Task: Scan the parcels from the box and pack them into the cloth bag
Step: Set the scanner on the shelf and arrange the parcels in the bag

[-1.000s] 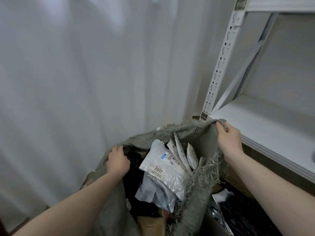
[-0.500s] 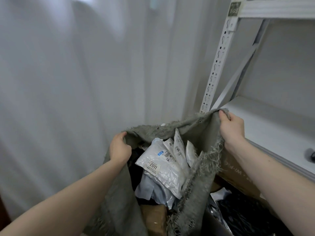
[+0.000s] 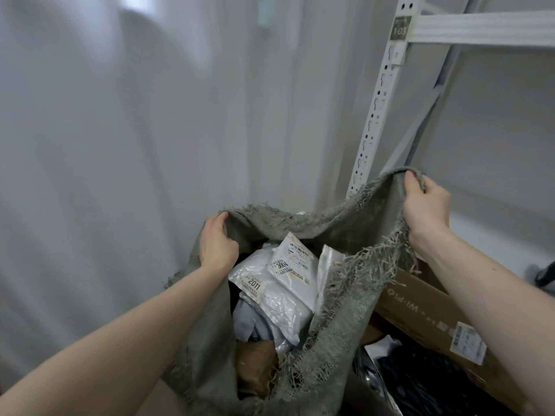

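Observation:
The grey-green cloth bag [image 3: 339,232] with a frayed rim hangs open in front of me. My left hand [image 3: 216,246] grips its left rim and my right hand [image 3: 425,205] grips its right rim, held higher. Inside lie several silver-white parcels: one labelled 2011 [image 3: 270,298], one labelled 3004 [image 3: 292,267], and a narrow one [image 3: 327,265] standing at the right. A brown parcel [image 3: 255,367] lies deeper down. The cardboard box [image 3: 420,310] stands to the right, with dark parcels [image 3: 420,382] in it.
A white metal shelving rack stands at the right, with its perforated upright post [image 3: 378,106] just behind the bag and a shelf board [image 3: 492,235] behind my right hand. A white curtain [image 3: 135,145] fills the left and back.
Both hands have lifted the bag's rim higher, the right one most. The parcels inside have shifted, and the 3004 label now shows.

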